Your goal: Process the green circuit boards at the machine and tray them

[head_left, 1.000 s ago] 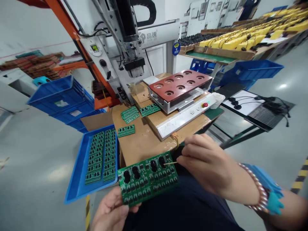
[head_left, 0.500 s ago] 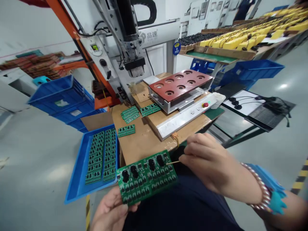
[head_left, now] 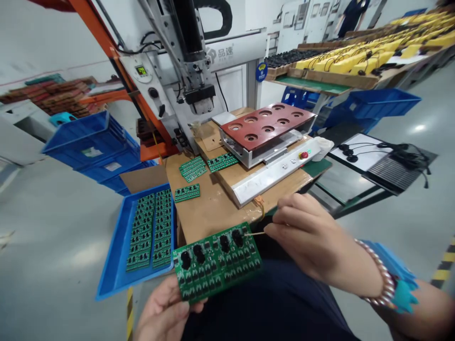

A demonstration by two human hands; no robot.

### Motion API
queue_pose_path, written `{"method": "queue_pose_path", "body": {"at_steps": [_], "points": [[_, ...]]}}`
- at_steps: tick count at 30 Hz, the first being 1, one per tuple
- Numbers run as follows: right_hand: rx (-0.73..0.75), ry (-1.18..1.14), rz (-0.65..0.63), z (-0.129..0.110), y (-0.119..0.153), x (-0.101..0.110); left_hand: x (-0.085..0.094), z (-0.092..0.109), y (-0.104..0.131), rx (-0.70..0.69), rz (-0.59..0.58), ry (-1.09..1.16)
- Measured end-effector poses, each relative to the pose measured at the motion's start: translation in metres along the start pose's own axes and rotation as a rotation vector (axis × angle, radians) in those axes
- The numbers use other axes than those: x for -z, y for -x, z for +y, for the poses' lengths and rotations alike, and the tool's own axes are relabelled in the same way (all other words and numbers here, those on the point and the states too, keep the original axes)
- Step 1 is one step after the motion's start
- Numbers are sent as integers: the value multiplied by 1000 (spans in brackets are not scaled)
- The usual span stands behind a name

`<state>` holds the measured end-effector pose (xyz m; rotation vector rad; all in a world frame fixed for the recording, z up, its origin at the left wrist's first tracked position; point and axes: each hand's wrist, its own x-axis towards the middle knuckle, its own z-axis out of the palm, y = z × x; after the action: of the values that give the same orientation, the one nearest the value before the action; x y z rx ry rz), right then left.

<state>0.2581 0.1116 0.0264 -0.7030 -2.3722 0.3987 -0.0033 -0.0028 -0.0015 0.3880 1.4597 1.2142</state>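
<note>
My left hand (head_left: 165, 308) grips a green circuit board (head_left: 218, 270) by its lower left corner, thumb on the front face. Black blobs sit along the board's upper part, with rows of small dark components below them. In my right hand (head_left: 305, 237) a thin pale stick (head_left: 255, 233), like a toothpick, is pinched between the fingers. Its tip meets the board beside the rightmost black blob; whether it touches the blob I cannot tell. The board is tilted toward me above my lap, just in front of the bench.
A blue tray (head_left: 117, 255) with stacked circuit boards stands to the left. More boards (head_left: 187, 192) lie on the brown bench (head_left: 199, 218). Behind them are a red fixture plate (head_left: 256, 124) with round holes and a machine head (head_left: 199, 97). Blue crates (head_left: 83, 142) stand further left.
The stick's tip has shifted slightly up and left along the board's right end, with my right hand turning a little. The board has hardly moved. A person in the far background shows more.
</note>
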Motion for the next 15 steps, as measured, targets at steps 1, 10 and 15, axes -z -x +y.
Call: {"method": "queue_pose_path", "body": {"at_steps": [1, 10, 15], "points": [[3, 0, -2, 0, 0, 0, 0, 0, 0, 0, 8, 3], [-16, -38, 11, 6, 3, -1, 18, -4, -16, -11, -27, 15], [-89, -66, 74, 26, 11, -11, 49, -29, -61, -2, 13, 25]]}}
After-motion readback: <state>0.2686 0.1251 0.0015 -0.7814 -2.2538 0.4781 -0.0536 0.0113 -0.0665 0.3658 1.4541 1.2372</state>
